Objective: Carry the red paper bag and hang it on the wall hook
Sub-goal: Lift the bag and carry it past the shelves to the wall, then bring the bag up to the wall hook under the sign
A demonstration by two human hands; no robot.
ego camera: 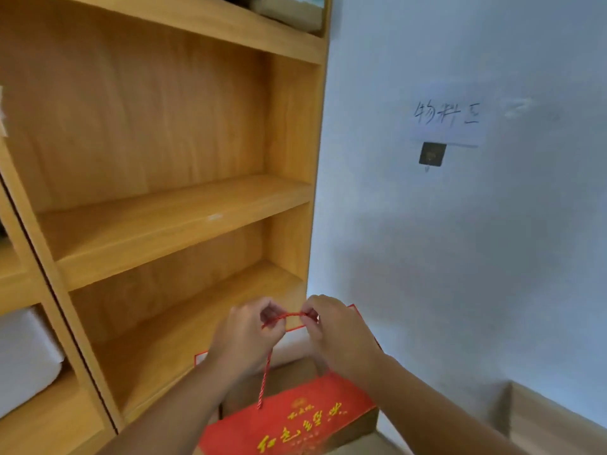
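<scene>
A red paper bag (295, 418) with yellow lettering hangs low in the middle of the view, its mouth open. My left hand (244, 338) and my right hand (338, 333) both pinch the bag's red twisted cord handle (289, 316), stretching a short piece of it between them. A second strand of cord drops from my left hand down to the bag. The wall hook (432, 155), a small dark square plate, sits on the pale wall up and to the right of my hands, well apart from the bag.
A wooden shelf unit (177, 218) fills the left side, close to my left arm. A paper label (448, 116) with handwriting is stuck just above the hook. A white bundle (26, 356) lies in a lower left shelf. A wooden baseboard (551, 418) runs along the wall at lower right.
</scene>
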